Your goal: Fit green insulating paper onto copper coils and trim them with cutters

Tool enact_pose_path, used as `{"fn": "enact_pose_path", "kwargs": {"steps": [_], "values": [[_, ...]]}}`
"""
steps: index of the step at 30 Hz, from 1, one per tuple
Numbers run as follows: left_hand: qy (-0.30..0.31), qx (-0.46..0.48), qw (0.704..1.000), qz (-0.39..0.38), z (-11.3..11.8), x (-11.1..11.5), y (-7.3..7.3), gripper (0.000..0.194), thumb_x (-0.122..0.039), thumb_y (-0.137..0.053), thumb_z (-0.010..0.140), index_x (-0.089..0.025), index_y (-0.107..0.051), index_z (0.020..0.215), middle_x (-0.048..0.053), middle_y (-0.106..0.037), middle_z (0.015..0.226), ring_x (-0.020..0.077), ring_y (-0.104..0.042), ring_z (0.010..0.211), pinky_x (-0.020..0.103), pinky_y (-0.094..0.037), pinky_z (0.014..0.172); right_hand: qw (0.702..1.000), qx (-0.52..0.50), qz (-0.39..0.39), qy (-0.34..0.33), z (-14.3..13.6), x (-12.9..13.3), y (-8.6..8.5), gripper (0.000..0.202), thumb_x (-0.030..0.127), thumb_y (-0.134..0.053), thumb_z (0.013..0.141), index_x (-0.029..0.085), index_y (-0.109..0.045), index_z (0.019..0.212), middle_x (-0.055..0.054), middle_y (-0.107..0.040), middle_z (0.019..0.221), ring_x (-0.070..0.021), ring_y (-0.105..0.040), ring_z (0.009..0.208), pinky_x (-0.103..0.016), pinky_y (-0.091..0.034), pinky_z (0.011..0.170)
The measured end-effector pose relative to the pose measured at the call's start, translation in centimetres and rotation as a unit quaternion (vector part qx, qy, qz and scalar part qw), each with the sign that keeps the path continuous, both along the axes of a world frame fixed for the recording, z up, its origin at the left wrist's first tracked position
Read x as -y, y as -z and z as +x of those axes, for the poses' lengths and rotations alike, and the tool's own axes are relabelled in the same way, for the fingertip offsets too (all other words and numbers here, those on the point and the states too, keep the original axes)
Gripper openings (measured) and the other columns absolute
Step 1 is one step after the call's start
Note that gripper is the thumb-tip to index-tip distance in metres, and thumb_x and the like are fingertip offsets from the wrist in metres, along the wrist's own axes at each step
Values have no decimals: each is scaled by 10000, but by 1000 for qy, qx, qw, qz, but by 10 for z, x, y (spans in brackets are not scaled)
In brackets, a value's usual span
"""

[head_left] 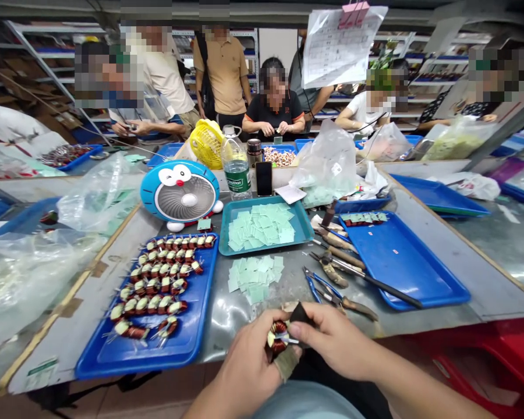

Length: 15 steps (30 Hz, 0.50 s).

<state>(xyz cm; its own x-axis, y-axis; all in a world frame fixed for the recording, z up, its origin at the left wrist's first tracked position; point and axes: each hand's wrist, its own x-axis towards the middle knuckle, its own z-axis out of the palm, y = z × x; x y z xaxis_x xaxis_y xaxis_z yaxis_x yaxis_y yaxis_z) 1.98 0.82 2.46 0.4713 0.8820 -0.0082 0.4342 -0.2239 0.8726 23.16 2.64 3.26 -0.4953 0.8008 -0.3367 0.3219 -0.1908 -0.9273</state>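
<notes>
Close to the table's front edge, my left hand [255, 355] is closed around a toroidal coil [278, 337] wound with copper wire, with pale insulation at its side. A greenish-grey band wraps its thumb. My right hand [338, 337] is closed at the coil's right side, thumb pressed near the pale wire leads. A black piece [300, 314] covers or sits at its index fingertip; I cannot tell which. Beyond my hands lies a loose pile of pale green square sheets [257, 276]. Rows of similar coils [157, 285] stand in the blue tray [140, 358] at left.
A teal tray [266, 247] holds more green sheets. Pliers [325, 288] and other hand tools lie at right, beside a blue tray [413, 262] with boards along its far end. A cartoon fan [181, 192], water bottle [236, 169] and phone [264, 178] stand behind. Other people work opposite.
</notes>
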Motion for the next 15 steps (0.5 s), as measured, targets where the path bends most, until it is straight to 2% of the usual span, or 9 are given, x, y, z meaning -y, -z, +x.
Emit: {"fn": "enact_pose_path", "kwargs": {"steps": [8, 12, 15], "values": [[-4, 6, 1000, -17, 2, -1, 0, 327, -339, -703, 881, -240, -567, 1161, 1, -694, 890, 164, -616, 733, 259, -471, 686, 993, -107, -58, 9, -2, 7, 12, 651, 686, -531, 921, 62, -617, 1086, -88, -604, 1077, -60, -555, 935, -124, -493, 844], [-4, -6, 1000, 1, 2, -5, -2, 397, -335, -733, 852, -238, -577, 1204, 13, -716, 946, 175, -650, 788, 266, -488, 727, 987, -133, -88, 7, 5, 7, 14, 643, 672, -562, 910, 59, -596, 1099, -79, -588, 1041, -51, -552, 895, -149, -511, 850], [3, -18, 1000, 9, 3, -7, -5, 374, -343, -742, 834, -229, -612, 1166, 22, -729, 953, 183, -661, 793, 265, -485, 711, 988, -125, -85, 19, 8, 8, 13, 576, 619, -594, 915, 65, -602, 1073, -57, -577, 1008, -36, -528, 892, -109, -481, 833]]}}
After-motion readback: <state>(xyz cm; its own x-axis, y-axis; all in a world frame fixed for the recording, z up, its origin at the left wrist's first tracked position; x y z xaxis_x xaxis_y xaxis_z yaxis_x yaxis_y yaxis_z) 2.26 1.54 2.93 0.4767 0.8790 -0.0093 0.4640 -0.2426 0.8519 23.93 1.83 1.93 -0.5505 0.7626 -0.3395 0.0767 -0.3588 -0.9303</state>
